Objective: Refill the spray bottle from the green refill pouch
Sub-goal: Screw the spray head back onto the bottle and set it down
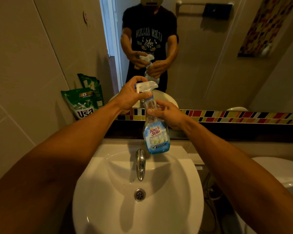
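Note:
I hold a clear spray bottle (156, 137) with a blue "King's Stella" label upright in the air above the back of the sink. My left hand (131, 97) grips its white trigger head (146, 86). Around the bottle's neck, just below the head, my right hand (167, 114) is closed. The head sits on the bottle. The green refill pouch (82, 103) leans against the wall on the ledge at the left, apart from both hands.
A white basin (108, 191) with a chrome tap (140, 163) and drain (139, 194) lies below the bottle. A mirror behind shows a person's reflection. A strip of coloured tiles (243, 116) runs along the ledge. A toilet lid (281, 169) is at the right.

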The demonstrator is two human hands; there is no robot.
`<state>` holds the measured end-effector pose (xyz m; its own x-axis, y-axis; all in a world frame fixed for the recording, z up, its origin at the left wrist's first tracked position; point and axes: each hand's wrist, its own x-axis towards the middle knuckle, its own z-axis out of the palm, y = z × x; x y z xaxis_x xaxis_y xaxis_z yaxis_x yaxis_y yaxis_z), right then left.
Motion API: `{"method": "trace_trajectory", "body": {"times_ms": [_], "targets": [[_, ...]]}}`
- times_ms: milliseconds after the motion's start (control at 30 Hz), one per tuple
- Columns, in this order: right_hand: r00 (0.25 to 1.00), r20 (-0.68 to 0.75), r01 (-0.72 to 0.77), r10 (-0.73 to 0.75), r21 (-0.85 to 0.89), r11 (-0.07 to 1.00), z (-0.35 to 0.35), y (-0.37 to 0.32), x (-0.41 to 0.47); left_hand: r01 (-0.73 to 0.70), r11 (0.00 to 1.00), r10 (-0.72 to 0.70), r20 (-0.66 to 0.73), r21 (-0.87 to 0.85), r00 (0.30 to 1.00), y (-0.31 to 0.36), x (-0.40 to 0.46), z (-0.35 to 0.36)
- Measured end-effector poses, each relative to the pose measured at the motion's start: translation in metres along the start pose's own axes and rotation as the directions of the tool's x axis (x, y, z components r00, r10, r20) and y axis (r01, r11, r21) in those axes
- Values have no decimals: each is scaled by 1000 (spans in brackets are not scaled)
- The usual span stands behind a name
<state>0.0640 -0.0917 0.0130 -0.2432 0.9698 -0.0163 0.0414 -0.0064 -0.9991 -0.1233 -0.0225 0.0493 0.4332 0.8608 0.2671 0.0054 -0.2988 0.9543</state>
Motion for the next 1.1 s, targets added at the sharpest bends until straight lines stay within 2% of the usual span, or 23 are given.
{"method": "trace_trajectory", "body": {"times_ms": [167,333,433,700,967,1100], "targets": [[1000,-9,-9,10,3,1000,-2,4,0,1,1000,-1,19,5,1000,4,-1,2],[996,-86,-8,-4,-142,990,-8,7,1,-17,994,18,-13,109,1000,3,-7,13],[990,-134,11,-42,-226,974,-14,12,1,-15,998,16,-13,67,1000,0,-10,18],[976,-213,-12,-47,-265,964,-33,26,-11,178,983,-164,-259,31,952,-38,-38,45],[964,-266,-51,-27,-281,958,-63,30,-17,372,928,-370,-94,12,924,-104,-51,95],[966,-257,-73,-4,-286,955,-80,26,-18,330,943,-329,-23,45,944,-118,-43,117]]}}
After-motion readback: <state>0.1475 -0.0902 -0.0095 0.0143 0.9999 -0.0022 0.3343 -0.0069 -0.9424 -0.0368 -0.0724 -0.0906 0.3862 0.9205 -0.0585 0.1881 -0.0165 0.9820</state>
